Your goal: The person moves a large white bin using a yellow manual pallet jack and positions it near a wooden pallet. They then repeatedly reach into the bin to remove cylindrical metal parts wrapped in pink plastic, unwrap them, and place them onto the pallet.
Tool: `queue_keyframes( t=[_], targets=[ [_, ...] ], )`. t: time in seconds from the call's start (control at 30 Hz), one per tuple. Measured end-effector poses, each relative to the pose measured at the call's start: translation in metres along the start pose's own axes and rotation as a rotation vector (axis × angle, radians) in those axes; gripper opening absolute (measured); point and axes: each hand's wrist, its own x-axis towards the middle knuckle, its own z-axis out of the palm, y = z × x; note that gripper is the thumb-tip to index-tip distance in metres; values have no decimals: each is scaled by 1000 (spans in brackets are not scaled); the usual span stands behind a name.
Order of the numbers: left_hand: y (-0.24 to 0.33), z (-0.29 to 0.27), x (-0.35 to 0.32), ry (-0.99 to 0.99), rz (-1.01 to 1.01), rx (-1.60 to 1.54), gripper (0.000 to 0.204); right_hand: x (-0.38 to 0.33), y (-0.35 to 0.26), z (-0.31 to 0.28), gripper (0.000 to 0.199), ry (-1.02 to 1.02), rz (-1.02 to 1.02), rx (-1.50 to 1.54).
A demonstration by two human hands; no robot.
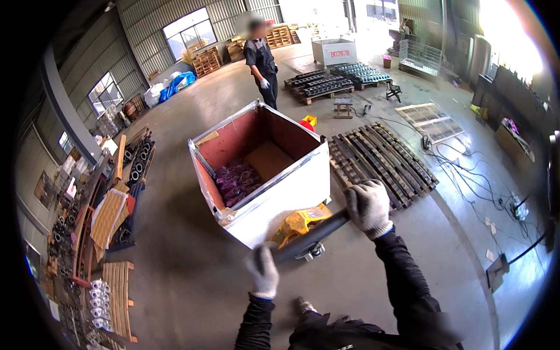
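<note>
Both of my hands wear pale work gloves with dark fingers. My left hand (262,272) is closed round the near left end of a thick black handle bar (314,234), and my right hand (368,209) grips its right end. Beyond the bar is a yellow metal part (299,223), which looks like the head of a pallet truck. Right in front of it stands a large white box bin (286,204) with a reddish inside. Small purple-tinted parts (236,181) and a brown cardboard sheet (269,162) lie in the bin. Its base is hidden from me.
A person (261,61) in dark clothes stands beyond the bin. A wooden pallet (382,160) lies to its right, with loose cables (461,166) farther right. Loaded pallets (319,84) stand at the back. Along the left are a slatted pallet (118,294) and metal parts (99,303).
</note>
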Motion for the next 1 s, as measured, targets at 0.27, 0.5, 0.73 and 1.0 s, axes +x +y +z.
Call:
queue_keyframes(
  t=[0.27, 0.5, 0.73, 1.0],
  targets=[
    [-8, -16, 2, 43, 341, 483, 30, 11, -12, -15, 15, -20, -76, -68],
    [34, -32, -65, 171, 83, 331, 25, -47, -34, -55, 20, 55, -62, -21],
    [70, -61, -72, 40, 194, 79, 15, -122, -116, -131, 40, -53, 105, -320],
    [66, -112, -125, -25, 191, 11, 13, -170, -190, -169, 45, -17, 203, -421]
  ],
)
